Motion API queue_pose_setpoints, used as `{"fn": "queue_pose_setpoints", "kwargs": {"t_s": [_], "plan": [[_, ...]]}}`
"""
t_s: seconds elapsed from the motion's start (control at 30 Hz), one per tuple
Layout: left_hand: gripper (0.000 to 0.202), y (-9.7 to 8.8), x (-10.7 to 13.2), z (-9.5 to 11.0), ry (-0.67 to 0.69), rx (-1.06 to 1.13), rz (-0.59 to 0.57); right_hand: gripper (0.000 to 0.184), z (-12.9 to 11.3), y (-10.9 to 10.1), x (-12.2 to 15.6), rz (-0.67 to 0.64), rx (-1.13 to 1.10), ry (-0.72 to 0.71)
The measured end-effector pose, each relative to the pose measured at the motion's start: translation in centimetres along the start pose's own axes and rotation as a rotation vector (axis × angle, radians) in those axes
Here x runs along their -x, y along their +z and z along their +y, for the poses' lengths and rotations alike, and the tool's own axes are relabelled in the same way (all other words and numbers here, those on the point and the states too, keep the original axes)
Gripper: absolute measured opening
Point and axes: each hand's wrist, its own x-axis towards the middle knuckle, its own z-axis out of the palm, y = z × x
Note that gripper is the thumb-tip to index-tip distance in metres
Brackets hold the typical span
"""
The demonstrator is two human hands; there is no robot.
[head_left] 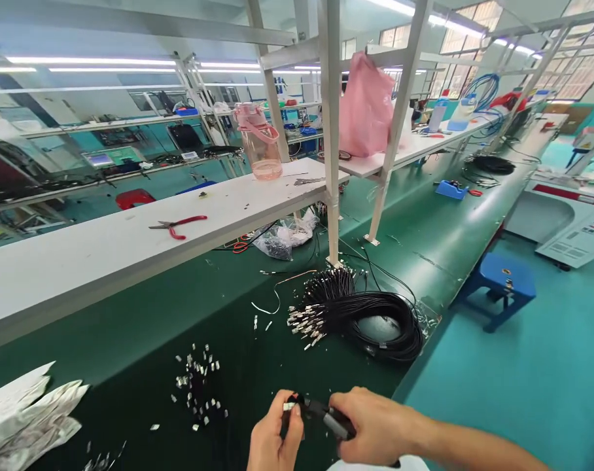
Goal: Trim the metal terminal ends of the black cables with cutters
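Near the bottom middle, my left hand (276,437) pinches a small silvery connector (289,406) between thumb and forefinger. Its tip meets the head of black-and-grey pliers (333,420), whose handles my right hand (373,418) grips. The exact shape of the jaws is too blurred to tell. Beyond my hands lies a coiled bundle of black cables (395,327), its metal-tipped ends (307,322) facing left. Loose small metal pieces (199,386) are scattered on the green worktop (144,366) to the left of my hands.
Above the worktop runs a white shelf (105,255) with red-handled pliers (176,226), a pink jug (260,144) and a pink bag (366,108). A shelf post (332,196) stands behind the cables. White cloth gloves (27,418) lie at left; a blue stool (506,275) stands right.
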Motion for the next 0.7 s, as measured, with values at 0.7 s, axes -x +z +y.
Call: {"fn": "queue_pose_setpoints", "kwargs": {"t_s": [0.7], "plan": [[0.048,-2.1,-0.8,0.6,-0.391,0.617,-0.289,0.037,1.9,1.9,-4.0,-0.573,-0.777,0.029]]}}
